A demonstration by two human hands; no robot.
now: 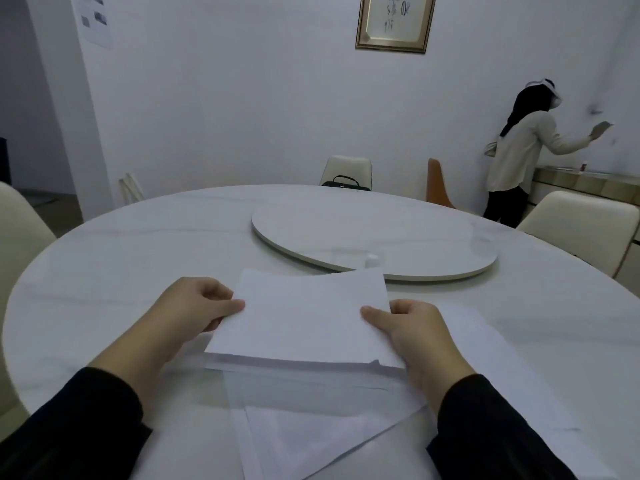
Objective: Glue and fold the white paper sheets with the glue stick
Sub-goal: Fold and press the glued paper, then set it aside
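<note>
A folded white paper sheet (304,317) is held just above the round white table (138,258), in front of me. My left hand (187,313) pinches its left edge, thumb on top. My right hand (412,334) pinches its right edge the same way. Under it lie more white sheets (311,431), spread loosely toward the table's near edge. A small white cylinder, perhaps the glue stick (371,260), stands just behind the held sheet on the turntable's near rim; it is hard to make out.
A large round turntable (374,237) sits on the table's middle right. Cream chairs (581,223) stand around the table, one with a black bag (345,183) on it. A person (519,157) stands at the far right wall by a counter.
</note>
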